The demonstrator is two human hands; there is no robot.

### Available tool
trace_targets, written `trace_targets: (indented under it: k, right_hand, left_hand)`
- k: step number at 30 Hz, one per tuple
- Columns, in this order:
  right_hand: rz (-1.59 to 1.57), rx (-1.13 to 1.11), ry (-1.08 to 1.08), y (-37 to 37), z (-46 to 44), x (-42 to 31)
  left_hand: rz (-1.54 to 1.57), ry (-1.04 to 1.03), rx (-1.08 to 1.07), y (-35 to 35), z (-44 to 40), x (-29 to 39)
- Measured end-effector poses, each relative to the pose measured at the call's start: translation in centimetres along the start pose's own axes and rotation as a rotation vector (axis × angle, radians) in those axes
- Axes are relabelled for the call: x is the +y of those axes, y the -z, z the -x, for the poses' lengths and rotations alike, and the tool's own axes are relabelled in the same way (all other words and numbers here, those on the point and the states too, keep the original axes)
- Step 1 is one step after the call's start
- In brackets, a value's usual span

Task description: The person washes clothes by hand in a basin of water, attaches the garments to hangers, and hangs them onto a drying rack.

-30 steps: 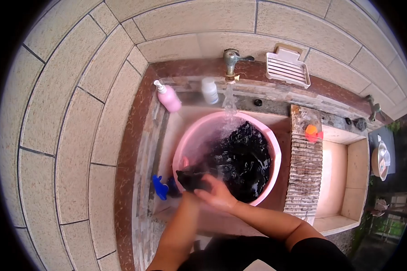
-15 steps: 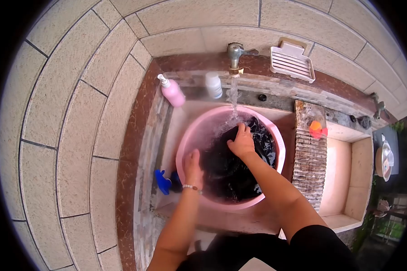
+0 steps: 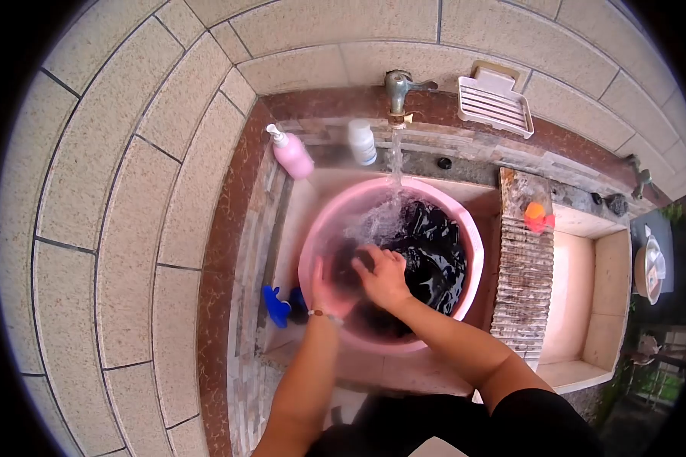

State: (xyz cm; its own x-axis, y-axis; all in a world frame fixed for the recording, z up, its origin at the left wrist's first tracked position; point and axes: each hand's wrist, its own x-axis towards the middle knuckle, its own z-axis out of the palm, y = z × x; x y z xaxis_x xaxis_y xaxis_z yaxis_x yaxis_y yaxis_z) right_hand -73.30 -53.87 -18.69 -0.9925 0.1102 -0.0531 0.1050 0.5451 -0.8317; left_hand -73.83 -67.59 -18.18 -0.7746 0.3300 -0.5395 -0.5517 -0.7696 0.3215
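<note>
Water runs from the tap (image 3: pixel 397 95) into a pink basin (image 3: pixel 476 255) that stands in the sink. Dark wet cloth (image 3: pixel 434 255) lies in the basin's murky water. My right hand (image 3: pixel 385 278) is over the middle of the basin, fingers curled at a dark piece of cloth; the fingertips are partly hidden. At the basin's left side my left hand (image 3: pixel 329 289) is partly under the water, and its fingers are blurred. A beaded bracelet is on the left wrist.
A pink pump bottle (image 3: pixel 292 154) and a white bottle (image 3: pixel 362 142) stand behind the basin. A blue object (image 3: pixel 276 307) lies at the left. Right of the basin are a ridged washboard (image 3: pixel 522 282) with an orange-red item (image 3: pixel 537 217) and a second sink (image 3: pixel 572 289). A soap rack (image 3: pixel 495 105) hangs above.
My right hand has moved from the cloth near the water stream down and left, towards my left hand. My left hand has sunk slightly lower into the water. Earlier, both hands were together at the near rim.
</note>
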Motion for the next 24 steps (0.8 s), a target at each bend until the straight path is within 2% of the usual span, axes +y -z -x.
trace_targets:
  k: [1,2,3,4,7,10,13,14,16,17,18,20,21,22,24]
  right_hand:
    - [0.019,0.126,0.290,0.2,2.0,-1.7]
    - [-0.074,0.057,0.382,1.1,3.5,-4.0]
    - [-0.105,-0.043,0.349,1.2,5.0,-5.5]
    - [-0.100,0.016,0.434,0.8,5.7,-6.0]
    - [-0.025,0.060,0.564,0.8,5.6,-6.7]
    - [0.028,0.197,0.639,0.3,2.0,-5.6]
    - [0.027,0.240,0.256,0.2,-2.8,-3.6]
    - [0.038,0.143,0.167,0.9,-3.6,-2.9]
    - [-0.009,0.061,0.090,0.7,-4.6,0.0]
    - [-0.127,0.068,0.025,-0.2,-5.7,3.0]
    - [-0.245,0.075,-0.041,-0.4,-6.3,5.4]
    - [-0.222,0.134,-0.084,1.1,-5.8,7.1]
    - [-0.070,0.073,-0.180,2.0,-5.0,6.0]
    - [-0.012,0.030,-0.158,1.9,-4.5,5.9]
    - [0.107,-0.059,-0.115,1.4,-3.1,6.0]
  left_hand:
    - [0.046,-0.004,-0.172,0.2,0.3,0.5]
    - [0.092,-0.006,-0.341,0.3,0.5,0.6]
    - [0.005,-0.083,-0.440,-1.2,0.8,0.7]
    - [-0.032,-0.103,-0.492,-2.0,0.9,0.7]
    - [-0.048,-0.120,-0.441,-2.6,1.2,0.5]
    - [-0.103,-0.132,-0.145,-3.2,1.1,0.1]
    - [-0.285,-0.188,0.304,-3.4,0.3,-1.3]
    - [-0.380,-0.236,0.381,-1.9,-0.9,-1.8]
    - [-0.509,-0.428,0.384,-2.9,-0.2,-2.3]
    - [-0.660,-0.416,0.480,-1.4,-0.6,-1.8]
    - [-0.860,-0.507,0.473,2.1,-1.7,-1.5]
    - [-1.266,-0.689,0.444,8.6,-4.2,-1.5]
    - [-1.683,-0.844,0.479,6.0,-2.1,-1.4]
    - [-1.746,-0.417,0.562,3.3,-0.5,-1.7]
    - [-2.128,-0.367,0.660,4.2,-1.4,-3.9]
